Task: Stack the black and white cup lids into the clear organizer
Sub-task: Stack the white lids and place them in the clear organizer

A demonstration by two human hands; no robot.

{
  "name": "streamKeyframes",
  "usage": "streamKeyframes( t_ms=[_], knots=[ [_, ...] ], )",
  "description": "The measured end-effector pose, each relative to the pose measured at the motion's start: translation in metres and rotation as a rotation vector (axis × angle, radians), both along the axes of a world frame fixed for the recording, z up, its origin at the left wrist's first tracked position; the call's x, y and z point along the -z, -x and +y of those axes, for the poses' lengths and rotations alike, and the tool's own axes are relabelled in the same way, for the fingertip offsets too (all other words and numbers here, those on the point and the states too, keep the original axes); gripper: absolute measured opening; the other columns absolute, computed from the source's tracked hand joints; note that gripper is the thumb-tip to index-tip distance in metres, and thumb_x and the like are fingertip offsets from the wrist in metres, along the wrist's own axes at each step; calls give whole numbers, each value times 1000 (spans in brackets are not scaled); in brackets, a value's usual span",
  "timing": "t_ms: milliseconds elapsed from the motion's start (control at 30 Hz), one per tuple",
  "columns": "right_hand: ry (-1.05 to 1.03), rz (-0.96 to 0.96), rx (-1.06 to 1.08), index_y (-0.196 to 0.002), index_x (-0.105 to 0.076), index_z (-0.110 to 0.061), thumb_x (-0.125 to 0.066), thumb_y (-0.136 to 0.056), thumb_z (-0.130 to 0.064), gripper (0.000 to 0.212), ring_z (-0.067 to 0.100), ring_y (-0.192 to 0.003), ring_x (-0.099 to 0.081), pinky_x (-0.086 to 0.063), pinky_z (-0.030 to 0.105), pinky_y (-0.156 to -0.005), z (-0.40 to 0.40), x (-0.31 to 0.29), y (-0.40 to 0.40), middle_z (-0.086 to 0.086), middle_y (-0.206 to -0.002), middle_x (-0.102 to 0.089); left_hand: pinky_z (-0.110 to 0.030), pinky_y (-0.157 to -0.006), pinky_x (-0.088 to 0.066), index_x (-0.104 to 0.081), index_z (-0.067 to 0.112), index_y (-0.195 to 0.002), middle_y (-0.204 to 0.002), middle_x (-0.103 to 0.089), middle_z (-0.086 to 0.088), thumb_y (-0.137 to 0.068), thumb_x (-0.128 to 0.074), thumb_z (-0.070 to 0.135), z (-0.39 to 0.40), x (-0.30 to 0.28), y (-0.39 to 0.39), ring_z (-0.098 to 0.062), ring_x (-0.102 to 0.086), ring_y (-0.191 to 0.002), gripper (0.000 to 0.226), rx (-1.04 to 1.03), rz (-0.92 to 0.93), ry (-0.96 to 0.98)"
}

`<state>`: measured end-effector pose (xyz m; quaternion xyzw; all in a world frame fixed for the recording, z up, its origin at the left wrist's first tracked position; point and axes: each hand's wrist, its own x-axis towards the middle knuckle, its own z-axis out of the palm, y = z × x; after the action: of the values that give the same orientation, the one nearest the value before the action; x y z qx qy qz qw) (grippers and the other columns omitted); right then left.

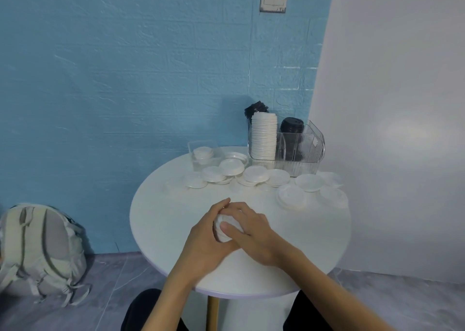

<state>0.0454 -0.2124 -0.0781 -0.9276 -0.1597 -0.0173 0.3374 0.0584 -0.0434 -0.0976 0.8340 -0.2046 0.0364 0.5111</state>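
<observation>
We see both grips closed around a small stack of white lids (224, 226) near the table's (161, 220) front edge: left hand (210, 235) cupping it, right hand (251, 230) over it. Smooth round lids scatter before the ribbed clear organizer (299, 163) at the back edge.

Near half of the table (161, 220) lies bare on either side of the two hands. Across the far half, loose white lids (255, 174) run in a band from left to right edge, some overlapping. Behind them the clear organizer (297, 152) stands at the far rim, tall white lid stack (264, 135) and black lid stacks (292, 129) rising above its walls; a small clear box (203, 154) sits to its left.
</observation>
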Motion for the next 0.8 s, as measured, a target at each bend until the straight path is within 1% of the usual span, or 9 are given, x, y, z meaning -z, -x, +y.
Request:
streamKeyframes(
  t_ms=[133,233,300,367,400,467,533,700,800],
  knots=[
    [-19,37,-29,-139,-48,-38,-33,-108,-44,34,3,-134,-34,-16,33,-117,-1,-3,2,-21,-140,-38,-31,-101,-51,-36,58,-145,-138,-55,28,-82,-80,43,-2,-1,3,5,-53,-123,78,17,-17,-25],
    [-76,16,-18,-138,-55,-39,-38,-107,-49,37,-3,-136,-30,-16,32,-120,-15,-12,-1,-24,-148,-37,-24,-101,-47,-37,59,-144,-137,-51,33,-82,-77,54,-3,-4,4,10,-49,-124,74,6,-15,-38],
    [-56,-154,138,-137,-58,-36,-47,-102,-52,40,-1,-136,-34,-21,37,-121,-38,-18,-10,-17,-150,-41,-22,-104,-43,-41,61,-141,-136,-47,36,-79,-78,59,-2,-5,4,14,-45,-125,72,-7,-3,-53],
    [-1,-313,381,-137,-59,-32,-58,-95,-57,49,14,-137,-43,-28,42,-118,-67,-21,-24,-4,-148,-48,-25,-108,-43,-49,60,-134,-135,-48,34,-79,-78,57,-2,-3,3,13,-46,-123,62,-14,9,-60],
    [39,-322,494,-137,-59,-31,-61,-92,-59,54,20,-136,-45,-28,42,-117,-80,-22,-29,-1,-147,-49,-26,-108,-43,-51,59,-132,-135,-48,33,-79,-77,57,-2,-2,3,13,-46,-123,59,-16,15,-62],
    [154,-231,630,-141,-54,-32,-63,-87,-65,64,25,-138,-43,-25,42,-115,-99,-21,-37,-1,-150,-45,-26,-108,-43,-52,59,-130,-135,-48,33,-79,-77,57,-3,-1,3,13,-45,-123,57,-19,24,-65],
    [239,-147,639,-143,-51,-35,-63,-84,-69,70,25,-138,-42,-23,43,-115,-108,-13,-41,-3,-150,-43,-25,-108,-43,-54,58,-129,-134,-49,33,-78,-78,56,-3,-2,3,11,-47,-123,56,-23,29,-56],
    [192,-95,594,-141,-49,-38,-70,-82,-60,67,26,-134,-43,-33,43,-110,-110,1,-47,-4,-144,-44,-28,-109,-44,-55,58,-128,-133,-49,33,-76,-79,56,-3,-5,4,8,-48,-123,57,-23,51,-51],
    [162,-71,588,-139,-49,-38,-71,-84,-54,62,28,-133,-44,-33,42,-110,-110,1,-49,0,-145,-45,-30,-109,-45,-55,59,-129,-133,-49,34,-75,-78,58,-2,-4,3,6,-49,-124,59,-21,49,-57]
  ],
)
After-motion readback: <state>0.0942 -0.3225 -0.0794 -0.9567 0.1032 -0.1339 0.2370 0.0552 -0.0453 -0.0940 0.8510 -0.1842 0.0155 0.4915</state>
